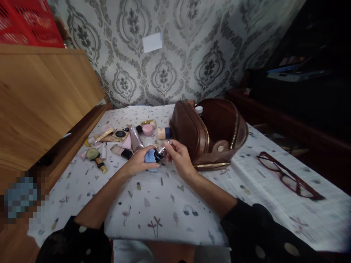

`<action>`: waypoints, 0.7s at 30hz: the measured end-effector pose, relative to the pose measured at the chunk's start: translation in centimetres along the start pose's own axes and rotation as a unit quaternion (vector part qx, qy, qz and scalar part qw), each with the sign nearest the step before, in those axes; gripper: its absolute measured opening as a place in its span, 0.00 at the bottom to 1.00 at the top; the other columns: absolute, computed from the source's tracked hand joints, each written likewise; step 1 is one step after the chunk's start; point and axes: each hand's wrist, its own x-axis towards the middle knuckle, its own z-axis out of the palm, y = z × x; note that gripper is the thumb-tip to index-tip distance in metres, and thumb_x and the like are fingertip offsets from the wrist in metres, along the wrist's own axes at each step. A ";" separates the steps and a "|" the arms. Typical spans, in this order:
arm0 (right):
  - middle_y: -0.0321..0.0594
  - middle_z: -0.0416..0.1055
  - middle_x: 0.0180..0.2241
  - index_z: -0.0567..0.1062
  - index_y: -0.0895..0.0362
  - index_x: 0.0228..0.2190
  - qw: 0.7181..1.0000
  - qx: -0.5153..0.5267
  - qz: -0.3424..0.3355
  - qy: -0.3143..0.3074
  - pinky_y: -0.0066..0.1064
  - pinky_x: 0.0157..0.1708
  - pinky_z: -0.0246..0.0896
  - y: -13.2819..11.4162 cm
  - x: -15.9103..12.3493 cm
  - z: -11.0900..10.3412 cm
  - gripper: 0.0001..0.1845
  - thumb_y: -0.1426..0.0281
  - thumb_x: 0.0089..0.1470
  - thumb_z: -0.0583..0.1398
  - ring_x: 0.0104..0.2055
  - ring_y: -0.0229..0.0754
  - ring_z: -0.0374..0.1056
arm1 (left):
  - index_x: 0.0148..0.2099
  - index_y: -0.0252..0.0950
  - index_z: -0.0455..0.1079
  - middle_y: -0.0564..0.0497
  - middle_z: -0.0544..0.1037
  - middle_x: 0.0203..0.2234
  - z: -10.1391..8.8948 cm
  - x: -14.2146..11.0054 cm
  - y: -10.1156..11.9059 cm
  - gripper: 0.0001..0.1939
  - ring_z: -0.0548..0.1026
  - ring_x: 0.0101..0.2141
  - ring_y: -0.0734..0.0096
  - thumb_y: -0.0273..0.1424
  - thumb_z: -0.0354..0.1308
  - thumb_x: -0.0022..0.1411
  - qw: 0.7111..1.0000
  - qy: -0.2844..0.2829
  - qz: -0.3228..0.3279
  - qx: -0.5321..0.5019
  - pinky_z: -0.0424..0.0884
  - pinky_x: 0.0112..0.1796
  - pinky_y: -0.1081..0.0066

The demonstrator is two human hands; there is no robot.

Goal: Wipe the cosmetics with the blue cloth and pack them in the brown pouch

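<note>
In front of the brown bag, my left hand (136, 160) is closed around a blue cloth (150, 157). Against the cloth lies a small dark bottle with pale lettering (158, 155), tilted, its silvery top toward the right. The fingers of my right hand (181, 157) pinch that top end. Just beyond my left hand are a pink tube (135, 138) and a compact with a black part (121, 151). The brown leather bag (189, 131) stands unzipped close to my right hand, and a white-capped bottle (199, 110) shows inside it.
Several cosmetics are spread at left, among them a brush (103, 135), a round green-topped container (92, 154) and a pink jar (147, 130). Glasses (290, 179) lie on the right of the patterned cloth. A wooden cabinet (46, 80) borders the left; a patterned wall (164, 73) stands behind.
</note>
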 end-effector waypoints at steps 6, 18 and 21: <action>0.27 0.61 0.17 0.67 0.56 0.25 1.000 0.006 0.001 0.010 0.25 0.17 0.48 0.1 -0.1 0.1 0.27 0.46 0.46 0.66 0.17 0.31 0.55 | 0.50 0.37 0.69 0.51 0.78 0.40 0.5 0.0 0.9 0.22 0.74 0.39 0.64 0.35 0.67 0.54 0.994 0.052 0.038 0.091 0.68 0.43 0.68; 0.27 0.64 0.18 0.67 0.56 0.26 0.999 0.028 0.018 -0.004 0.23 0.17 0.52 -0.9 -0.1 0.1 0.25 0.50 0.42 0.70 0.17 0.30 0.57 | 0.50 0.36 0.70 0.50 0.77 0.38 0.8 -0.3 1.0 0.19 0.73 0.38 0.66 0.40 0.61 0.61 0.991 0.090 0.059 0.075 0.68 0.42 0.69; 0.27 0.65 0.18 0.67 0.55 0.27 0.999 0.039 0.014 -0.004 0.22 0.15 0.52 -1.4 -0.2 0.2 0.24 0.51 0.44 0.69 0.16 0.30 0.58 | 0.49 0.37 0.72 0.52 0.76 0.33 1.1 -0.5 1.6 0.18 0.71 0.33 0.69 0.44 0.54 0.66 0.993 0.101 0.045 0.041 0.68 0.38 0.71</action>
